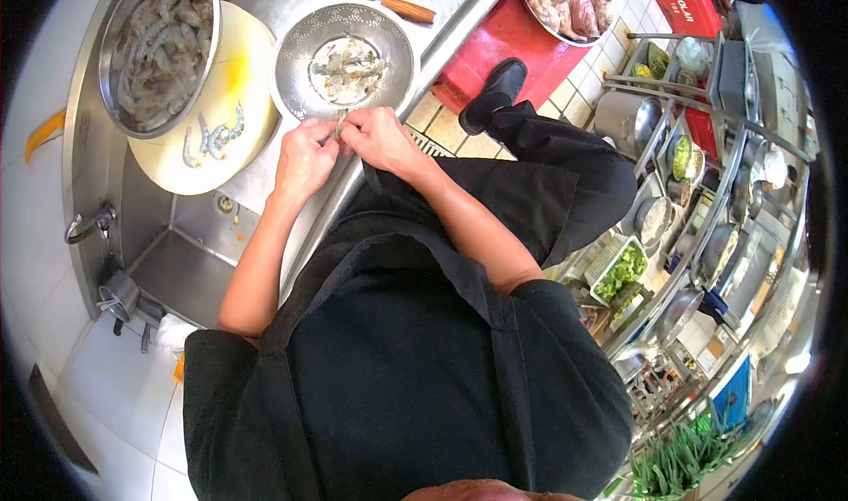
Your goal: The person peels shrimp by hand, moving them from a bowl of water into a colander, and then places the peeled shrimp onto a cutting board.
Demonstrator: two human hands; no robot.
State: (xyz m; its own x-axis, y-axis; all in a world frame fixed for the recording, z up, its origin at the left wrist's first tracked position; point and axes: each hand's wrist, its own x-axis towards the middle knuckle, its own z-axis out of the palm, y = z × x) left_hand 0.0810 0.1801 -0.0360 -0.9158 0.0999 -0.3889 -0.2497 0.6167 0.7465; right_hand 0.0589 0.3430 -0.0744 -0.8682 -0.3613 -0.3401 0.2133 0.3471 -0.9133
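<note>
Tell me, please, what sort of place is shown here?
Probably a restaurant or other commercial kitchen: many raw shrimp are piled beside a steel sink, and numerous metal pans and leafy greens are stored nearby.

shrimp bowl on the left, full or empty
Full, or nearly: grey shrimp are piled across the bowl, almost up to its rim.

The left hand [306, 155] and right hand [380, 137] pinch a shrimp [340, 123] beside the colander [296, 73]; loose shrimp [214, 139] lie on the cutting board [252, 104] left of it.
</note>
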